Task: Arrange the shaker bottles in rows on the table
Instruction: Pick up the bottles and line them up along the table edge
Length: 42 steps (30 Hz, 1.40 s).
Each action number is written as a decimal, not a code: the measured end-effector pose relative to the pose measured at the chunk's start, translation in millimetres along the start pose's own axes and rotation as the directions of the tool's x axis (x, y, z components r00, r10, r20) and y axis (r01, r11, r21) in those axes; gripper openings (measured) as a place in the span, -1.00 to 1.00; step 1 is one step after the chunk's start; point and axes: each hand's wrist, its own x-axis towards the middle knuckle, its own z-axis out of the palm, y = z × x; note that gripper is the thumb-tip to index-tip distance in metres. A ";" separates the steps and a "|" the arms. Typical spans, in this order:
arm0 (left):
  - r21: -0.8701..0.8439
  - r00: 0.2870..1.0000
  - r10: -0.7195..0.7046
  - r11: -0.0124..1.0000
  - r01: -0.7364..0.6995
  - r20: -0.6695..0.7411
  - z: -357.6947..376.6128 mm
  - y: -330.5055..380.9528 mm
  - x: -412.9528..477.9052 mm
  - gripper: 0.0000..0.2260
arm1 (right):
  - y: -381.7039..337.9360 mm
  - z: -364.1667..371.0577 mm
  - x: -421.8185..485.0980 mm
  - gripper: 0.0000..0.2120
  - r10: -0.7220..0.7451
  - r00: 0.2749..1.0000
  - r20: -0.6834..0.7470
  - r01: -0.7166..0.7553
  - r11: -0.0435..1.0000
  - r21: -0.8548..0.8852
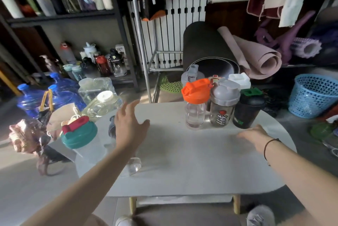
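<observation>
Head view: 3 shakers, orange-lidded (195,103), grey-lidded (223,101) and black (248,108), are lined up on the table (182,152). Left hand (128,125) is spread wide, empty; right hand (254,137) is laid flat, empty.

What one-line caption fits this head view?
Both hands open over white table; orange-lidded clear shaker heads a row.

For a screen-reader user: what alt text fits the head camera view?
Two empty hands, left hand and right hand, reach over a white table. Orange-lidded bottle, grey-lidded bottle and black bottle stand grouped far right; a teal-lidded bottle stands left.
</observation>
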 end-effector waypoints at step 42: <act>-0.723 0.741 0.541 0.682 -0.109 0.399 128.8 131.8 -104.7 -0.28 | 42.0 -51.5 -50.3 -0.20 -0.442 0.824 0.356 0.432 0.895 0.112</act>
